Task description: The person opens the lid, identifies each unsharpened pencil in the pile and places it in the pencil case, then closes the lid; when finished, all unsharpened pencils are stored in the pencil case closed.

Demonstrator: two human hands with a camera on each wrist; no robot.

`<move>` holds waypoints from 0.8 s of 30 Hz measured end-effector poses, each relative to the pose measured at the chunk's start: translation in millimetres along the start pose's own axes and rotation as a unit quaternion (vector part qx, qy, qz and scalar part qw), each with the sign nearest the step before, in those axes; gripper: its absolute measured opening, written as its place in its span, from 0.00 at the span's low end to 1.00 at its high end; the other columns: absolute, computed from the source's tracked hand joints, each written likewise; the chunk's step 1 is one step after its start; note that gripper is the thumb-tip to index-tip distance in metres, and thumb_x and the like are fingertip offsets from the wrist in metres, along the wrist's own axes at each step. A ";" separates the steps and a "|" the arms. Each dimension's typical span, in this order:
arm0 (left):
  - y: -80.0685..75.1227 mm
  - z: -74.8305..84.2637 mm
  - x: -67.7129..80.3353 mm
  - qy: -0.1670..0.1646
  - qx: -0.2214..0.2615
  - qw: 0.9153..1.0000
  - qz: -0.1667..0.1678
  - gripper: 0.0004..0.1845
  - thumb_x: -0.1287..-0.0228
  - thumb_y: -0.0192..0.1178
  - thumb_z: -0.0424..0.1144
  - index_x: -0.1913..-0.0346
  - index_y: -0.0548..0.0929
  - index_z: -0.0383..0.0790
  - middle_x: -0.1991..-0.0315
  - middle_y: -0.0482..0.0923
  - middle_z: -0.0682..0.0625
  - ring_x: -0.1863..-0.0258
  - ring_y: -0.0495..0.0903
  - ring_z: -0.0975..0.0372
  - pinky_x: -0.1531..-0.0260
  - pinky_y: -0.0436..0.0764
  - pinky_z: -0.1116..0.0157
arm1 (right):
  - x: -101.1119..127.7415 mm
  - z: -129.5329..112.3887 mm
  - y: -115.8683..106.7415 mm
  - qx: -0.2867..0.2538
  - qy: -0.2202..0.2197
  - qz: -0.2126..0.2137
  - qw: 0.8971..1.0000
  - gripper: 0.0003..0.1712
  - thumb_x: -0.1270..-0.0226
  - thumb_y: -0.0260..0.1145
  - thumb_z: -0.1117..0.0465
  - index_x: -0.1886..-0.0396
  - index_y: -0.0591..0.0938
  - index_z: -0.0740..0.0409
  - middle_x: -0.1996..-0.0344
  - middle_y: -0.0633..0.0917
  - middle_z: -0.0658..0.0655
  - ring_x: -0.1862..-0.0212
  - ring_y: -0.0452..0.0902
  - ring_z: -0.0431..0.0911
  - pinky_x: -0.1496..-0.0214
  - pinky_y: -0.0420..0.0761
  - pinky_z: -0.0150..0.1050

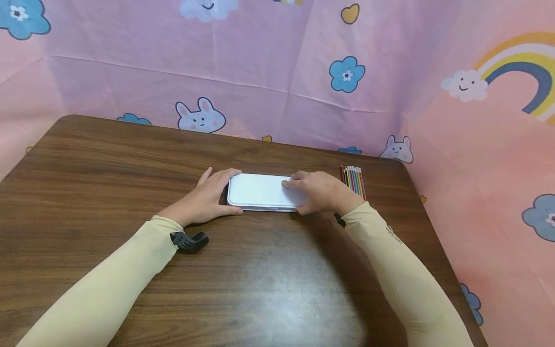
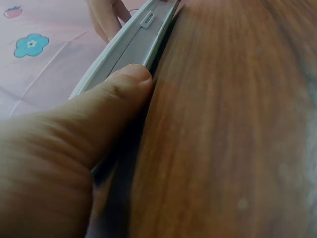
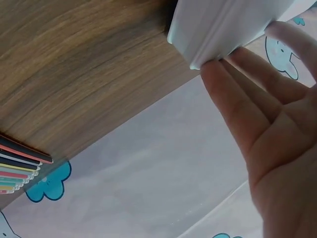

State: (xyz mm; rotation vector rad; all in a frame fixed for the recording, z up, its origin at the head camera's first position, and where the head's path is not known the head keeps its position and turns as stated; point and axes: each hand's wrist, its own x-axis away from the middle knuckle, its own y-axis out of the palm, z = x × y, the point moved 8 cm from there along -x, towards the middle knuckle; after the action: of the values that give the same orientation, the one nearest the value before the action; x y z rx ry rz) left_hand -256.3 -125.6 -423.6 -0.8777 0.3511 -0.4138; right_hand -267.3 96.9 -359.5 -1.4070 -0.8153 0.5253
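A flat white case (image 1: 260,190) lies shut on the brown wooden table (image 1: 260,279), near the middle. My left hand (image 1: 210,195) grips its left end, fingers at the far edge. The thumb (image 2: 99,114) presses the front side of the case (image 2: 129,44). My right hand (image 1: 318,193) covers the right end, with fingers laid over the lid and the thumb at the front edge. In the right wrist view fairly straight fingers (image 3: 262,114) touch a corner of the case (image 3: 223,25). A small clasp (image 2: 147,19) shows on the front side.
A row of coloured pencils (image 1: 354,179) lies just right of my right hand, near the table's far right corner; the pencils (image 3: 17,171) also show in the right wrist view. Pink cartoon-print cloth (image 1: 282,72) walls the back and right sides. A black strap piece (image 1: 189,241) sits at my left wrist.
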 end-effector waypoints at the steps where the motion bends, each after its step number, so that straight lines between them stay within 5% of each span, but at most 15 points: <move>1: 0.2 0.2 0.3 -0.001 -0.001 1.000 0.000 0.54 0.42 0.76 0.58 0.20 0.59 0.41 0.22 0.62 0.42 0.21 0.57 0.48 0.21 0.35 0.40 | 0.2 0.1 0.3 -0.002 -0.001 0.001 1.000 0.41 0.44 0.76 0.49 0.28 0.78 0.48 0.34 0.79 0.62 0.52 0.85 0.56 0.53 0.88 0.47; 24: 3.7 0.7 0.1 -0.006 -0.007 1.000 -0.016 0.55 0.38 0.73 0.59 0.18 0.54 0.40 0.19 0.57 0.41 0.19 0.52 0.47 0.21 0.34 0.40 | -0.4 5.8 -0.2 -0.024 0.009 -0.021 0.999 0.41 0.42 0.74 0.48 0.27 0.77 0.48 0.31 0.78 0.61 0.46 0.84 0.57 0.49 0.86 0.46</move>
State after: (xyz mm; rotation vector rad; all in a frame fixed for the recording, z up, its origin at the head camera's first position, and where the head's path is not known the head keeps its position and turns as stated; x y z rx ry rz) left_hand -255.1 -123.1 -426.1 -0.8997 0.3292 -0.4364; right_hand -272.0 100.4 -359.6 -1.4327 -0.8459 0.4621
